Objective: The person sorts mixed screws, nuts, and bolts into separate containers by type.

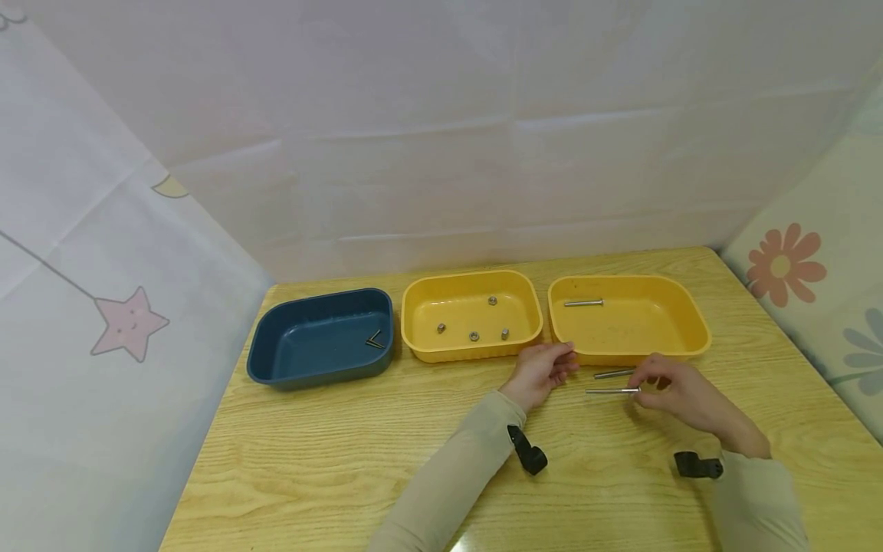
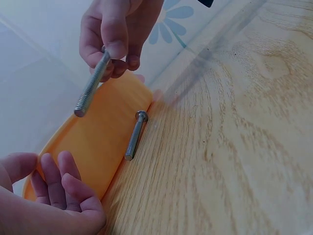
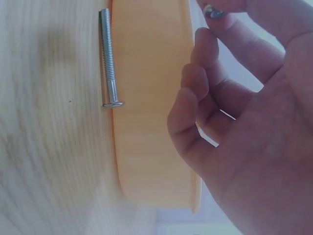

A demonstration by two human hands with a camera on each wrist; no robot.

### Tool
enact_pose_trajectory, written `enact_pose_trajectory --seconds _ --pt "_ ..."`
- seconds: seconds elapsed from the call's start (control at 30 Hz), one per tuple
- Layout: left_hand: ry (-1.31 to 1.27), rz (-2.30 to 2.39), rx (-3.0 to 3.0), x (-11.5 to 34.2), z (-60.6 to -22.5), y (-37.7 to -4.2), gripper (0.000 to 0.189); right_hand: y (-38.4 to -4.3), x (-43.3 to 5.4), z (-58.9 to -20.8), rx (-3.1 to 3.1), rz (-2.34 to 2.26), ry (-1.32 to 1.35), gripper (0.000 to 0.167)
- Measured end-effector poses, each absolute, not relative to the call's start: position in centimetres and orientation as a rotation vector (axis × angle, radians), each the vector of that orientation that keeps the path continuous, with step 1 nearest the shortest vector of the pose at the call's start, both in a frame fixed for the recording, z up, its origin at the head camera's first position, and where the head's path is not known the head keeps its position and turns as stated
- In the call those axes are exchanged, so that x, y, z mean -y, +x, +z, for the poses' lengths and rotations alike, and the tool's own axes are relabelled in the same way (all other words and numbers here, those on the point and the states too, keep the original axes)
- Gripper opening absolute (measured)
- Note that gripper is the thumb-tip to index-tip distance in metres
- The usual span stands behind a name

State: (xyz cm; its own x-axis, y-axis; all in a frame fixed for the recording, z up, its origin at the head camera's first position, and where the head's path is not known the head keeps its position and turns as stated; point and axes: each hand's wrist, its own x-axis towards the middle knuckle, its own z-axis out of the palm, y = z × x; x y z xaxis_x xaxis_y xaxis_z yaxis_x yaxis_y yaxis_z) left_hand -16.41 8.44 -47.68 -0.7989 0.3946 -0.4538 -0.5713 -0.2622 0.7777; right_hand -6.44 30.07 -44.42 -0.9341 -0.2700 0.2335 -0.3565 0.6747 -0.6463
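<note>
My right hand [image 1: 679,391] pinches a long silver bolt [image 2: 91,90] near its head, between thumb and finger. The threaded shank points left, above the table. A second bolt [image 2: 136,134] lies on the wood along the front wall of the right yellow tray [image 1: 638,358]; in the right wrist view this bolt [image 3: 108,58] shows its threads and flat head. My left hand [image 1: 541,373] is at that tray's front left corner, thumb and fingers holding the rim. Inside the tray lies another bolt [image 1: 583,303].
The middle yellow tray [image 1: 476,353] contains several nuts, one nut [image 1: 474,336] near its front. To the left, a dark blue tray [image 1: 320,377] holds a few small dark screws [image 1: 375,340]. White patterned sheets [image 1: 414,192] stand behind and beside the wooden table [image 1: 310,468].
</note>
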Motion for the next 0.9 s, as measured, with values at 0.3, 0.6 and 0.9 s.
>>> enact_pose_trajectory --seconds 0.3,0.6,0.9 --pt "-0.217 2.09 -1.389 -8.5 -47.8 -16.6 0.02 -6.6 -29.9 -43.9 2.729 1.125 0.493 0.019" --pt "-0.225 2.093 -1.385 -8.5 -47.6 -16.5 0.02 -7.1 -29.9 -44.0 2.665 1.115 0.43 0.024" --pt "-0.206 2.09 -1.385 -8.5 -47.7 -16.5 0.026 -7.6 -29.8 -44.3 2.597 1.155 0.322 0.019"
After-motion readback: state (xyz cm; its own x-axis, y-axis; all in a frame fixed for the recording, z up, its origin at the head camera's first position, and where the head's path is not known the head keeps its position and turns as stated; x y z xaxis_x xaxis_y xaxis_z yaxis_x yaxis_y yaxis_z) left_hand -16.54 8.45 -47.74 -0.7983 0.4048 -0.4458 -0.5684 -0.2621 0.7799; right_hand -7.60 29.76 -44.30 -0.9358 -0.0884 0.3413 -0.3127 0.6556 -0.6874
